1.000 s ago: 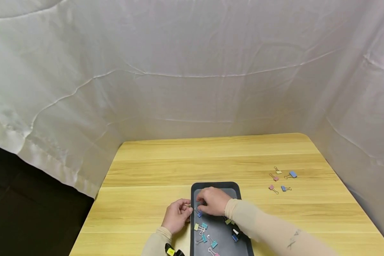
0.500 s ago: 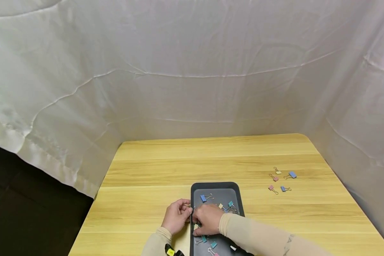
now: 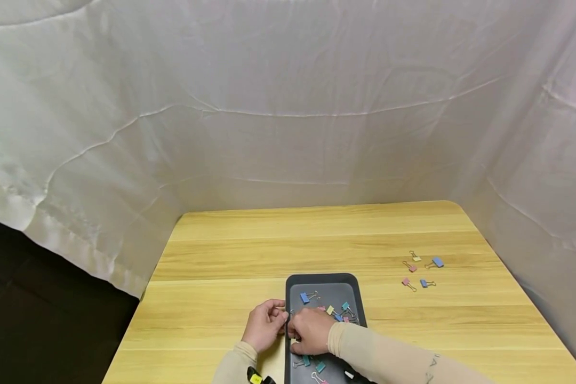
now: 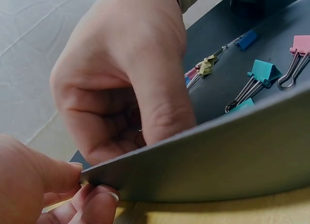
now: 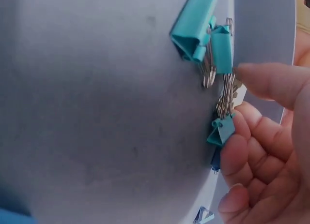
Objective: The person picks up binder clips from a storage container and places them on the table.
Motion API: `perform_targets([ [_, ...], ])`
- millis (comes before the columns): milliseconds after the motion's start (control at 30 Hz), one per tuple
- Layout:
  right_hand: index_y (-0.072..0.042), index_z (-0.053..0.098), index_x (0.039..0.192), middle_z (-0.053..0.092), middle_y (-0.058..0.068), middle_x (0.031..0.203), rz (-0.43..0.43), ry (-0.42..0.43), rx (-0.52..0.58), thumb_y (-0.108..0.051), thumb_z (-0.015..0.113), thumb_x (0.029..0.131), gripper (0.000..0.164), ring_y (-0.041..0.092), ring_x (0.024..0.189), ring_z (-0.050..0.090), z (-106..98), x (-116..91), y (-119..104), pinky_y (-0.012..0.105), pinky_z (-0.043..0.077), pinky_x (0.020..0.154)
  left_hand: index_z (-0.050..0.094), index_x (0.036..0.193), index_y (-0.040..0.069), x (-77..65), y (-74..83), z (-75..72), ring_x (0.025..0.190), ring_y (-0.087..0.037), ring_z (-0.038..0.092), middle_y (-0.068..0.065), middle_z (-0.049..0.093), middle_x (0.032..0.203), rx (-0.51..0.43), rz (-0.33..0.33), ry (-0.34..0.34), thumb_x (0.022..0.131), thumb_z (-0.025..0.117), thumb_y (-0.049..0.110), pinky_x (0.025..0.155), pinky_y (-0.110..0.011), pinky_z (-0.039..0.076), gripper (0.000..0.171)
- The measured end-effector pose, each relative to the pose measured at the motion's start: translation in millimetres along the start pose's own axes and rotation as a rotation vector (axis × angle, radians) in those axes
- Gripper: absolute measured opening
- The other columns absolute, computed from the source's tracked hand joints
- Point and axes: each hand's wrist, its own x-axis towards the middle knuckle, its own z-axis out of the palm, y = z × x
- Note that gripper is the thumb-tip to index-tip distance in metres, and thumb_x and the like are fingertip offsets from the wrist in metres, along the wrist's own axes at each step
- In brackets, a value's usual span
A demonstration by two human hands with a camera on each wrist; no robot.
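My left hand (image 3: 264, 325) pinches the left rim of a dark grey tray (image 3: 322, 278); in the left wrist view its thumb and fingers meet on the wall's edge. Inside the tray, my right hand (image 3: 312, 330) reaches down by that same wall, fingers bent and thumb apart. In the right wrist view, its fingers touch a teal binder clip (image 5: 224, 129), with a dark blue clip (image 5: 216, 158) just below. Near the thumb lie a narrow teal clip (image 5: 222, 50) and a larger teal clip (image 5: 194, 23). A pale yellowish piece shows partly between thumb and forefinger.
A blue clip (image 3: 304, 297) lies in the tray's far end, and several mixed clips sit by its right wall. On the wooden table (image 3: 230, 250), a loose group with a yellow clip (image 3: 416, 259), pink ones and blue ones lies right. Pale curtains (image 3: 288, 133) enclose the table.
My right hand has come from the tray's far end toward me along the left wall, uncovering a blue clip there. The left hand stays at the rim.
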Motion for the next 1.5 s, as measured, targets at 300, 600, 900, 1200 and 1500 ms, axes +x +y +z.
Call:
perform_targets([
  [300,-0.027,0.059,0.065,0.045,-0.024,0.055,-0.027,0.051,0.120,-0.032,0.074,0.070,0.017,-0.009,0.050,0.042,-7,0,4,0.010,0.036,0.046,0.057,0.108,-0.007,2.5,-11.0,0.3,0.060,-0.017,0.060,-0.008,0.059,0.076,0.016,-0.009,0.007,0.086,0.060,0.002,0.054,-0.032,0.053,0.024],
  [600,-0.019,0.065,0.076,0.052,-0.022,0.062,-0.013,0.070,0.269,-0.027,0.073,0.075,0.011,-0.010,0.054,0.047,-24,-3,7,0.009,0.040,0.050,0.057,0.108,-0.007,6.7,-19.9,0.5,0.060,-0.016,0.060,-0.008,0.059,0.076,0.033,-0.007,-0.001,0.086,0.060,0.003,0.054,-0.028,0.053,0.024],
  [900,-0.016,0.067,0.086,0.056,-0.020,0.067,0.081,0.212,0.264,-0.027,0.071,0.077,0.014,-0.007,0.058,0.051,-53,-17,33,0.015,0.044,0.055,0.056,0.108,-0.008,5.8,-20.2,1.6,0.061,-0.017,0.060,-0.011,0.060,0.078,-0.001,-0.010,0.002,0.085,0.061,0.003,0.054,-0.028,0.053,0.026],
  [1200,-0.017,0.066,0.090,0.054,-0.016,0.071,0.338,0.340,0.199,-0.028,0.071,0.079,0.016,0.002,0.060,0.049,-85,-56,90,0.021,0.044,0.055,0.057,0.107,-0.008,5.0,-19.9,3.3,0.061,-0.017,0.060,-0.007,0.058,0.076,0.032,-0.012,0.005,0.085,0.060,0.002,0.054,-0.026,0.052,0.024],
  [1500,-0.010,0.067,0.099,0.059,-0.006,0.078,0.613,0.419,0.120,-0.034,0.064,0.084,0.029,0.010,0.066,0.053,-88,-118,178,0.033,0.046,0.062,0.057,0.108,-0.007,5.1,-21.8,1.3,0.063,-0.019,0.060,-0.007,0.059,0.077,0.033,-0.034,0.007,0.085,0.060,0.003,0.054,-0.027,0.053,0.025],
])
